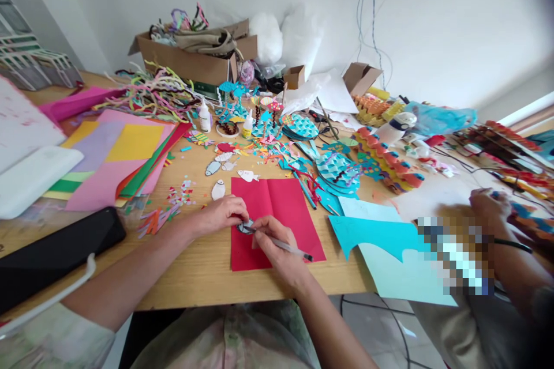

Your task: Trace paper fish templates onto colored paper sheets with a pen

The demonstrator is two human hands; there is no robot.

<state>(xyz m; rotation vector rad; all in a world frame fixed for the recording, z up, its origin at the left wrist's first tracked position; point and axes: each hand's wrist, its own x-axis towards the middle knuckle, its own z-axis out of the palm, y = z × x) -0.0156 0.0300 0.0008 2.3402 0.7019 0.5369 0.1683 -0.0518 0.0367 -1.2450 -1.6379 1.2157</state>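
Left hand (223, 213) pins a small paper fish (244, 226) on the red sheet (277, 207) near the table's (203, 271) front edge; right hand (277, 245) grips a pen (289, 248) — detailing step; fine strokes likely needed.

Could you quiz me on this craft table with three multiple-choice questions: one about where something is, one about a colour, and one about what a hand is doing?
1. Where does the small fish cut-out under the hands lie?
A. on the red sheet
B. inside the cardboard box
C. on the black case

2. What colour is the big cut paper shape to the right of the red sheet?
A. yellow
B. turquoise
C. black

3. What is the right hand doing?
A. lying flat and empty
B. holding a pen, tip at the cut-out
C. gripping a glue bottle

Answers:
1 A: the cut-out rests at the red sheet's left edge, pinned by the left hand.
2 B: it is plainly turquoise against the wooden table.
3 B: the fingers pinch a pen whose tip meets the cut-out.
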